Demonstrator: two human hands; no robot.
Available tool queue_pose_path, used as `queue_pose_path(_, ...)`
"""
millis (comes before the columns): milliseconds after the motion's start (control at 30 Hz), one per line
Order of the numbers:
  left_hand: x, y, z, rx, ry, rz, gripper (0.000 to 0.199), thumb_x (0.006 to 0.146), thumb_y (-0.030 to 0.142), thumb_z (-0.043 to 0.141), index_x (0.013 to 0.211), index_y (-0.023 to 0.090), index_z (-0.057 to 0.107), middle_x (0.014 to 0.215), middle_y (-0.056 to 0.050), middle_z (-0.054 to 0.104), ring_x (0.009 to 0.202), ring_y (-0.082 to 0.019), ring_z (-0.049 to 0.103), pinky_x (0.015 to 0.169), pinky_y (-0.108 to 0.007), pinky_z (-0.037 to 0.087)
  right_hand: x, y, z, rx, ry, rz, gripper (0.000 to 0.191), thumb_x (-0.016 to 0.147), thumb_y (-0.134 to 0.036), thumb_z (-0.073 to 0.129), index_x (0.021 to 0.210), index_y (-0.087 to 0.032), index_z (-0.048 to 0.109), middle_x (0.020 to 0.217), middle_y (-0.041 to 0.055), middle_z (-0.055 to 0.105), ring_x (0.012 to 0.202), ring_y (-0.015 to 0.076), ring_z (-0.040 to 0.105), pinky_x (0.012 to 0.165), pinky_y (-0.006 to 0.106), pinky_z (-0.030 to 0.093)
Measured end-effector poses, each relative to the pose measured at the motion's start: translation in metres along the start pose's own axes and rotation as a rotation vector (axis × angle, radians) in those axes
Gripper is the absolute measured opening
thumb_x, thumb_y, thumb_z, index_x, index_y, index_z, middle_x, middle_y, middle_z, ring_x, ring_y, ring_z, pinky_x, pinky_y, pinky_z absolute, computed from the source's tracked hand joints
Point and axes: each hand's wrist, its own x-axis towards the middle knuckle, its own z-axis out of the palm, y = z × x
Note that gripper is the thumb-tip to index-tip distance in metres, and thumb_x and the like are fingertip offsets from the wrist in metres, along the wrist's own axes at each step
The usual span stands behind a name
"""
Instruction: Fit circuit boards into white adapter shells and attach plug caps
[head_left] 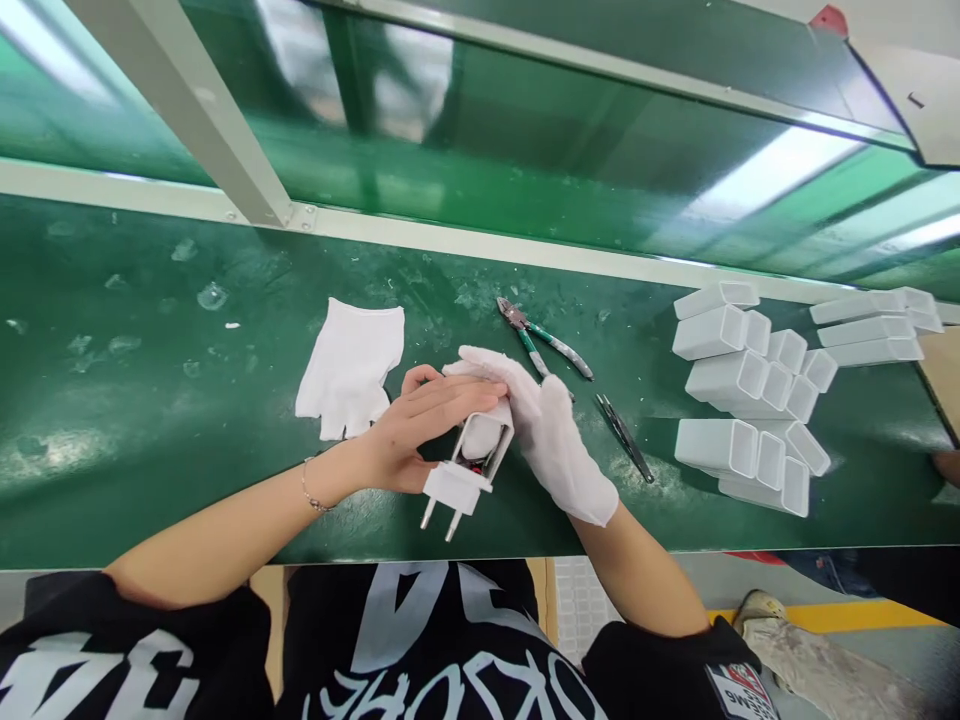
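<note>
The bare left hand point(420, 425) lays its fingers over the near-left side and top of a white housing point(504, 438), holding it against the gloved right hand point(551, 435), whose fingers are cupped around the far end and right side; that far end is hidden between the two hands, and the left thumb is hard to make out. The housing is held tilted above the front edge of the green worktop point(247, 400), its open end towards the person. Inside sits a rounded white piece point(481, 437), with something small, red and dark below it, too obscured to identify. A white end piece point(454, 487) with two metal pins point(440, 519) is at the open end; whether it is fully joined cannot be told. A flat white glove point(354, 360) lies left of the hands. Beyond the gloved hand lie green-handled pliers point(525, 330), one handle partly covered by the glove, with dark tweezers point(625, 437) to their right. Farther right are stacked white tubes point(720, 385) and another group of tubes point(870, 325). A brown board point(943, 370) and another person's leg point(832, 665) are cut off at the right edge.
</note>
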Motion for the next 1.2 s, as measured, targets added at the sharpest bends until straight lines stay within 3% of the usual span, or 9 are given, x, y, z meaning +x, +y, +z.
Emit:
queue_pose_path(167,-0.001,-0.005,-0.002,0.045,0.016,-0.031,0.053,0.096,0.046,0.059,0.143,0.024,0.045,0.119,-0.015,0.073,0.120,-0.030,0.066,0.090,-0.044,0.052,-0.008,-0.002,-0.006,-0.043,0.022,-0.231,0.057,0.100,-0.068,0.021,0.145,-0.045,0.045,0.164,-0.0107,0.031,0.154,0.0188,0.028,0.128,0.043,0.024)
queue_pose_path(300,-0.003,-0.011,-0.004,0.112,0.060,-0.039,0.053,0.094,0.044,0.061,0.140,0.020,0.048,0.120,-0.016,0.068,0.120,-0.030,0.062,0.093,-0.047,0.055,-0.010,-0.006,-0.017,-0.257,-0.140,-0.429,0.048,0.100,-0.065,0.023,0.132,-0.054,0.057,0.164,-0.0231,0.024,0.157,0.0227,0.019,0.131,0.047,0.006)
queue_pose_path(367,-0.003,-0.012,-0.005,0.176,0.086,-0.047,0.050,0.094,0.041,0.061,0.138,0.019,0.049,0.120,-0.016,0.066,0.117,-0.029,0.061,0.094,-0.048,0.055,-0.009,-0.005,-0.021,-0.263,-0.185,-0.499,0.051,0.102,-0.060,0.023,0.116,-0.046,0.070,0.156,-0.0165,0.044,0.152,0.0242,0.032,0.130,0.049,0.011)
queue_pose_path(467,-0.001,-0.012,-0.006,0.283,0.144,-0.079,0.050,0.090,0.032,0.066,0.136,0.022,0.049,0.117,-0.013,0.063,0.110,-0.027,0.061,0.092,-0.045,0.053,-0.011,-0.004,-0.021,-0.084,-0.246,-0.598,0.061,0.105,-0.051,0.020,0.080,-0.032,0.073,0.109,-0.0021,0.077,0.118,0.0238,0.065,0.113,0.051,0.044)
queue_pose_path(533,0.000,-0.010,-0.005,0.353,0.184,-0.084,0.053,0.086,0.027,0.068,0.135,0.023,0.049,0.115,-0.011,0.061,0.106,-0.026,0.059,0.090,-0.044,0.051,-0.013,-0.006,-0.017,0.133,-0.198,-0.505,0.058,0.105,-0.048,0.030,0.061,-0.027,0.061,0.071,0.0014,0.073,0.080,0.0216,0.070,0.083,0.045,0.059)
queue_pose_path(600,-0.001,-0.009,-0.004,0.405,0.196,-0.063,0.054,0.083,0.027,0.070,0.132,0.025,0.050,0.113,-0.010,0.060,0.103,-0.026,0.058,0.087,-0.042,0.049,-0.012,-0.010,-0.012,0.246,-0.018,-0.295,0.056,0.102,-0.047,0.041,0.051,-0.025,0.048,0.053,0.0012,0.060,0.054,0.0178,0.059,0.060,0.037,0.056)
queue_pose_path(733,-0.003,-0.006,-0.001,0.465,0.191,-0.028,0.053,0.078,0.022,0.069,0.128,0.028,0.052,0.109,-0.008,0.059,0.094,-0.024,0.055,0.080,-0.039,0.046,-0.003,-0.017,-0.007,0.065,0.342,0.031,0.042,0.093,-0.043,0.060,0.058,-0.023,0.047,0.056,-0.0033,0.051,0.047,0.0104,0.049,0.049,0.027,0.045)
queue_pose_path(967,-0.004,-0.005,0.004,0.470,0.223,0.019,0.057,0.073,0.012,0.066,0.128,0.025,0.055,0.108,-0.008,0.059,0.093,-0.024,0.051,0.080,-0.038,0.040,0.002,-0.016,-0.016,-0.256,0.014,0.143,0.009,0.087,-0.029,0.061,0.091,-0.022,0.066,0.081,-0.0026,0.069,0.066,0.0113,0.058,0.057,0.025,0.043)
queue_pose_path(1200,0.001,-0.004,0.003,0.510,0.231,0.016,0.045,0.074,0.011,0.060,0.118,0.020,0.055,0.104,-0.009,0.056,0.092,-0.023,0.051,0.080,-0.037,0.041,0.002,-0.019,-0.013,-0.296,-0.002,0.187,0.016,0.082,-0.024,0.058,0.069,-0.020,0.067,0.070,-0.0039,0.069,0.063,0.0097,0.054,0.057,0.023,0.040)
